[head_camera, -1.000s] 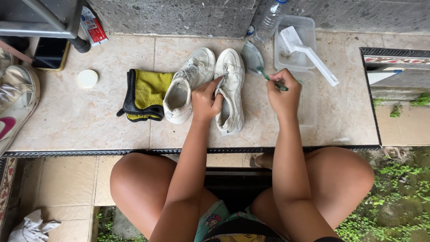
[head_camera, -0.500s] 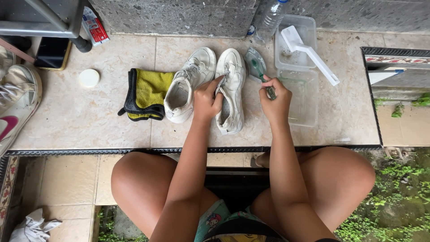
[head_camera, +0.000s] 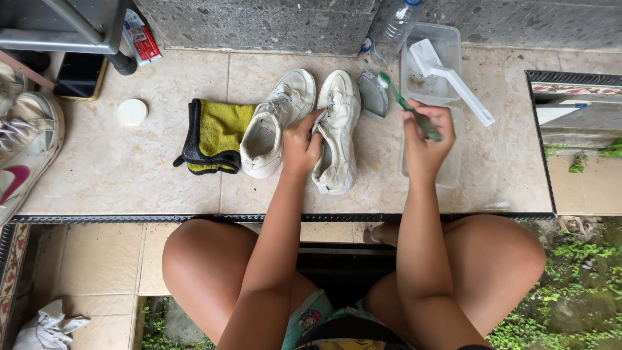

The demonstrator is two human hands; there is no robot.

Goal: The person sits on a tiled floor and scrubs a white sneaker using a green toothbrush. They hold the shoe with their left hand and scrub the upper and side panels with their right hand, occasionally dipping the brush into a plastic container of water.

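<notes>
At the far left edge, a white sneaker with a pink mark (head_camera: 23, 162) lies partly outside the view, and above it a dark phone (head_camera: 79, 74) rests beside a grey metal leg (head_camera: 97, 35). A small white round lid (head_camera: 132, 111) sits alone on the tiled ledge (head_camera: 129, 175). To the right of it, a folded yellow and black cloth (head_camera: 214, 136) lies flat, touching the side of the left white shoe (head_camera: 275, 123). This shoe points away from the person and is a little tilted.

The left hand (head_camera: 301, 142) grips the right white shoe (head_camera: 337, 133) at its opening, with the fingers curled over the inner edge and the thumb at the side toward the other shoe. The two shoes lie just beside each other, in the middle of the ledge.

Next to the toe of the right shoe there is a small grey-green object (head_camera: 372, 94); it may be a little dish or a piece of soap, I cannot tell. The right hand (head_camera: 427, 133) is clenched around a green toothbrush (head_camera: 405, 104), whose bristled head points up and left, above the ledge. This hand hovers over the near part of a clear plastic tray (head_camera: 447, 172). Behind it, a clear container (head_camera: 431, 65) holds a white scoop (head_camera: 453, 81), and a clear plastic bottle (head_camera: 395, 29) leans at the stone wall (head_camera: 259, 26).
</notes>
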